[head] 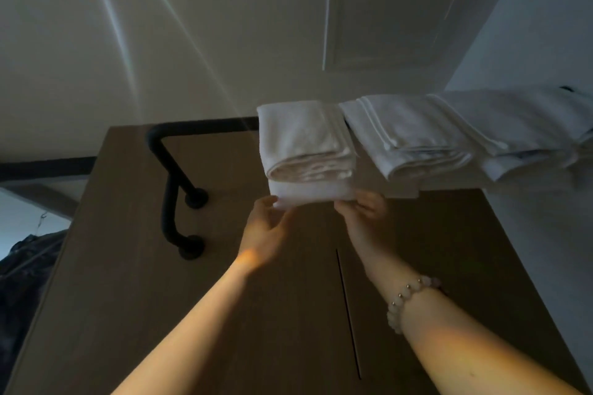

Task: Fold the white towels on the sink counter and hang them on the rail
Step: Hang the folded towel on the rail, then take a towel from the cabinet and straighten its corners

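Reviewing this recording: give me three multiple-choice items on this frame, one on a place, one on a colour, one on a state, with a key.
1. Which towel on the rail do the left hand and right hand touch? A leftmost B middle C rightmost
2. Rail colour? A black B chrome C white
3. The hands are: A idle B pinching a towel's lower edge C holding the rail
Key: A, both hands meet the leftmost towel; A, the rail is black; B, fingers close on its lower edge.

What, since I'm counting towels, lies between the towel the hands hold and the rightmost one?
A third folded towel lies between the held towel and the rightmost towel; head view shows it.
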A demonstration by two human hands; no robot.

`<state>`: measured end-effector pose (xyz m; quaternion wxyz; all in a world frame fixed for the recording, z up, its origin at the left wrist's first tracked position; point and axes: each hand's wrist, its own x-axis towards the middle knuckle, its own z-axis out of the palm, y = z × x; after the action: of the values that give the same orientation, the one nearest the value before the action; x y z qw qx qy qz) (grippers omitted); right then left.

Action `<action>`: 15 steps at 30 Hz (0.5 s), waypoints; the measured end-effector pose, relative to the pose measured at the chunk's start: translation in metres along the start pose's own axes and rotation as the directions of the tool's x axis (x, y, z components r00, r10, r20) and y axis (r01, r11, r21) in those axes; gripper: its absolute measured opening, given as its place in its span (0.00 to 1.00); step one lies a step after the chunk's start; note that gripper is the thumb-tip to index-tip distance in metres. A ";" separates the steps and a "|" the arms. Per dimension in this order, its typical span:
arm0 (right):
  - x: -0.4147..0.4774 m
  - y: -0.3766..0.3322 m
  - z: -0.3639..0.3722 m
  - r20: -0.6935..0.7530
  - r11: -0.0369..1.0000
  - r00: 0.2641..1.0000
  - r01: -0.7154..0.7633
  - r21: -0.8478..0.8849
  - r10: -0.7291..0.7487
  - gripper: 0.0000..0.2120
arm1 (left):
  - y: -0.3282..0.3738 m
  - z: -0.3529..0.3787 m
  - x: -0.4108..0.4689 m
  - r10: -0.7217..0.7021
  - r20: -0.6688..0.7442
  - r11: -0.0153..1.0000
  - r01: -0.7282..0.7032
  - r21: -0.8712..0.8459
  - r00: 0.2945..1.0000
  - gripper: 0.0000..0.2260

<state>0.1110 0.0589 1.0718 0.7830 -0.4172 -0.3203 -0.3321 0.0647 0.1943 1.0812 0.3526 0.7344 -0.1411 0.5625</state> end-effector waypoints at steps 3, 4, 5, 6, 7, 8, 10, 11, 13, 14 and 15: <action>-0.036 0.029 -0.031 0.199 0.766 0.959 0.280 -0.578 -0.201 0.12 | -0.036 0.001 -0.036 0.103 0.052 0.890 -0.115 0.441 0.993 0.17; -0.050 0.036 -0.041 0.316 0.566 0.906 0.424 -0.707 -0.283 0.12 | -0.046 0.002 -0.052 0.150 0.087 0.816 -0.173 0.551 0.985 0.16; -0.062 0.044 -0.048 0.425 0.395 0.838 0.538 -0.745 -0.341 0.13 | -0.053 0.004 -0.070 0.177 0.113 0.764 -0.209 0.610 0.978 0.16; -0.075 0.053 -0.054 0.501 0.294 0.788 0.604 -0.741 -0.358 0.13 | -0.056 0.006 -0.088 0.180 0.136 0.742 -0.225 0.631 0.974 0.17; -0.090 0.061 -0.060 0.548 0.220 0.753 0.642 -0.735 -0.364 0.14 | -0.060 0.008 -0.108 0.186 0.159 0.735 -0.244 0.632 0.970 0.17; -0.104 0.069 -0.064 0.577 0.170 0.734 0.658 -0.733 -0.358 0.15 | -0.065 0.011 -0.126 0.198 0.187 0.721 -0.272 0.637 0.962 0.16; -0.135 0.083 -0.074 0.615 0.139 0.722 0.676 -0.723 -0.318 0.17 | -0.076 0.015 -0.164 0.219 0.232 0.677 -0.319 0.663 0.948 0.16; -0.150 0.089 -0.079 0.619 0.142 0.722 0.679 -0.720 -0.311 0.18 | -0.080 0.017 -0.183 0.203 0.235 0.685 -0.310 0.660 0.950 0.18; -0.182 0.104 -0.093 0.614 0.163 0.734 0.670 -0.724 -0.291 0.17 | -0.091 0.020 -0.224 0.131 0.222 0.726 -0.245 0.642 0.966 0.19; -0.198 0.111 -0.100 0.611 0.178 0.743 0.663 -0.727 -0.273 0.17 | -0.095 0.021 -0.243 0.096 0.223 0.738 -0.220 0.638 0.970 0.19; -0.215 0.120 -0.108 0.610 0.199 0.755 0.653 -0.731 -0.240 0.17 | -0.100 0.022 -0.264 0.057 0.237 0.743 -0.200 0.639 0.970 0.19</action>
<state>0.1066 0.0712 0.8029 0.1979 -0.7174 -0.3237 -0.5843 0.0550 0.2010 0.7984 0.0154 0.8529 -0.0197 0.5215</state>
